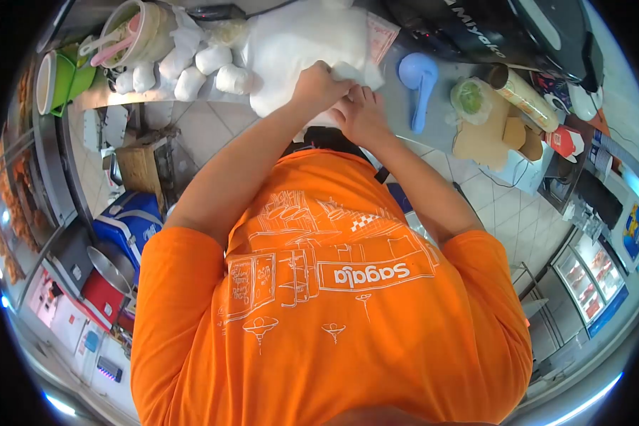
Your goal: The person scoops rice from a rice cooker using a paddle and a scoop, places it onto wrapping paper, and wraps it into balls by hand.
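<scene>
My left hand [321, 86] is closed in a pinch over a small white bundle [348, 71] at the front of the counter. My right hand [362, 113] is beside it, its bent fingers against the same bundle. Part of the bundle is hidden by my fingers, and its contents do not show. Under and beyond both hands lies a pile of white sheets [284, 42], paper or thin plastic. Several similar tied white bundles [190, 84] rest to the left of the pile.
A white tub [156, 35] with pink-handled utensils stands at the back left, near a green container [74, 74]. On the right are a blue ladle [424, 89], a bag of something green [470, 99], brown cardboard [484, 138] and a black Miyako appliance [476, 35].
</scene>
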`<state>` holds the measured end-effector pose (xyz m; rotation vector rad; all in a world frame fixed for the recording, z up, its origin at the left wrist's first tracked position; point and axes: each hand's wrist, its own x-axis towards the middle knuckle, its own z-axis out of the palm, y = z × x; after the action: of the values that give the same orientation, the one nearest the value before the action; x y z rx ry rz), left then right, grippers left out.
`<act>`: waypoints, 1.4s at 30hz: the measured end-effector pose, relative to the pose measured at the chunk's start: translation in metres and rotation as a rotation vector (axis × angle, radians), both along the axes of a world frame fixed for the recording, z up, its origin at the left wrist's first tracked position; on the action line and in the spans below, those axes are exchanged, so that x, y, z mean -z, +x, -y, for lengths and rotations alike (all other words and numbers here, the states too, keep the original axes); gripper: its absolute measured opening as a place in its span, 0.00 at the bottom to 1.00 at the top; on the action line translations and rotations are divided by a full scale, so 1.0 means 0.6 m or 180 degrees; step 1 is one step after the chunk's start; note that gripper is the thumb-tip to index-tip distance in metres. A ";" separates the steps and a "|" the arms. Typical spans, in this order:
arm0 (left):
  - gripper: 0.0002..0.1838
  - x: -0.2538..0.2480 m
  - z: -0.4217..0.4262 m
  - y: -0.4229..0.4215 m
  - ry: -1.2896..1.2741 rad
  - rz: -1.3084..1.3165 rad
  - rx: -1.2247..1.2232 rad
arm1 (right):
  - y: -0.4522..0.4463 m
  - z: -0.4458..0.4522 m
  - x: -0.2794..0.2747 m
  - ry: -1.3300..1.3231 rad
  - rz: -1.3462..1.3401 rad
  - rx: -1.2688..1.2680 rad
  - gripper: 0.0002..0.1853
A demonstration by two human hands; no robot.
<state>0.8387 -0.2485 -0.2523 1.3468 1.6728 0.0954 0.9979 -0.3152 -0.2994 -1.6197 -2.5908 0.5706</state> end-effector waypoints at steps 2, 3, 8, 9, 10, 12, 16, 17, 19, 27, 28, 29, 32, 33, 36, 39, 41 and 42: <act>0.38 0.018 -0.024 -0.016 -0.0226 0.0031 0.0187 | 0.002 0.001 -0.014 -0.0268 -0.0210 0.0025 0.23; 0.39 0.052 -0.021 -0.025 -0.0520 0.0873 -0.0509 | 0.002 0.002 -0.014 -0.0333 -0.0431 0.0325 0.24; 0.29 -0.030 -0.006 -0.063 -0.1536 0.3703 -0.1763 | -0.018 0.006 -0.054 -0.0645 -0.2434 0.1460 0.31; 0.26 -0.026 0.000 -0.062 -0.1696 0.3557 -0.1940 | -0.029 -0.002 -0.046 -0.1052 -0.3145 0.1505 0.34; 0.22 -0.033 0.008 -0.058 -0.1561 0.3622 -0.2060 | -0.040 -0.003 -0.054 -0.1055 -0.3178 0.1429 0.34; 0.17 -0.043 0.012 -0.065 -0.1377 0.3709 -0.2010 | -0.068 -0.011 -0.076 -0.1058 -0.3358 0.1564 0.37; 0.19 -0.052 0.006 -0.084 -0.1171 0.4596 -0.2123 | -0.090 -0.053 -0.115 -0.1479 -0.3670 0.1121 0.38; 0.19 -0.045 0.002 -0.096 -0.1123 0.4575 -0.2120 | -0.090 -0.062 -0.094 -0.0823 -0.2750 0.0853 0.37; 0.24 -0.024 0.012 -0.118 -0.0859 0.3678 -0.2409 | -0.091 -0.079 -0.064 -0.0371 -0.2065 0.0281 0.37; 0.46 -0.025 0.056 -0.368 0.1313 0.0393 -0.3082 | -0.058 -0.071 0.037 0.0198 -0.0175 -0.0068 0.36; 0.45 0.038 0.062 -0.447 0.1480 0.0462 -0.3232 | -0.048 -0.077 0.034 0.0195 -0.0093 -0.0017 0.36; 0.43 0.021 0.055 -0.466 0.1115 0.0108 -0.3710 | -0.046 -0.090 0.028 0.0547 -0.0208 0.0063 0.36; 0.45 0.081 0.038 -0.542 0.0879 0.0320 -0.4064 | 0.006 -0.085 0.031 0.1157 -0.0613 0.0739 0.36; 0.46 0.113 0.031 -0.563 0.0788 0.0460 -0.3506 | 0.019 -0.084 0.034 0.1423 -0.0991 0.1327 0.35; 0.49 0.150 0.021 -0.555 0.0970 -0.0572 -0.3131 | 0.073 -0.027 0.021 0.2208 -0.0497 0.2490 0.32; 0.54 0.146 0.025 -0.552 0.1043 -0.1036 -0.2517 | 0.138 0.029 0.060 0.1943 0.0099 0.2548 0.34; 0.45 0.118 0.031 -0.554 0.1097 -0.1181 -0.2321 | 0.202 0.040 0.120 0.1269 0.0270 0.2575 0.33; 0.45 0.092 0.039 -0.576 0.1107 -0.1198 -0.2362 | 0.222 0.030 0.127 0.1333 0.0131 0.2592 0.31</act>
<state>0.4932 -0.2718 -0.3077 0.9450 2.5016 0.6176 1.1309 -0.3334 -0.3753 -2.2519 -1.6429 -0.0589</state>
